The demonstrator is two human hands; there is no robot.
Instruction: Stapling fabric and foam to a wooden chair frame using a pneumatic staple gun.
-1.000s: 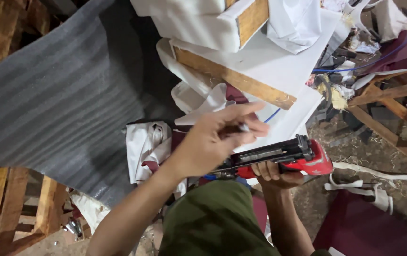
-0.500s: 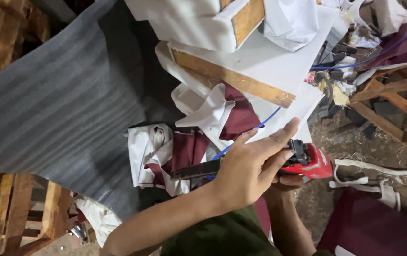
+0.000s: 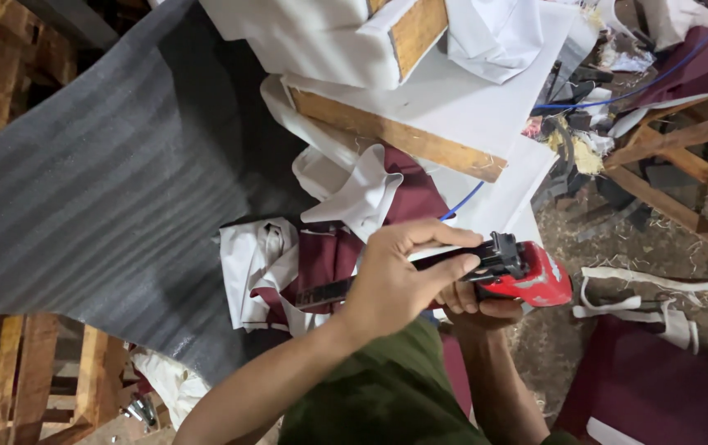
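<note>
Head view: two hands, left hand [image 3: 395, 284] and right hand [image 3: 478, 306], fingers clamped on one red staple gun [image 3: 527, 276]

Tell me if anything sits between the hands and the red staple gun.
Nothing does. The left hand lies directly over the staple gun, fingers on its black top, and the right hand grips it from underneath.

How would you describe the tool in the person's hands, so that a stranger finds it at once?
Start at the big grey foam sheet on the left, then go right past the maroon and white fabric pieces. There the left hand and right hand grip a staple gun. It alone has a glossy red body with a black top.
</note>
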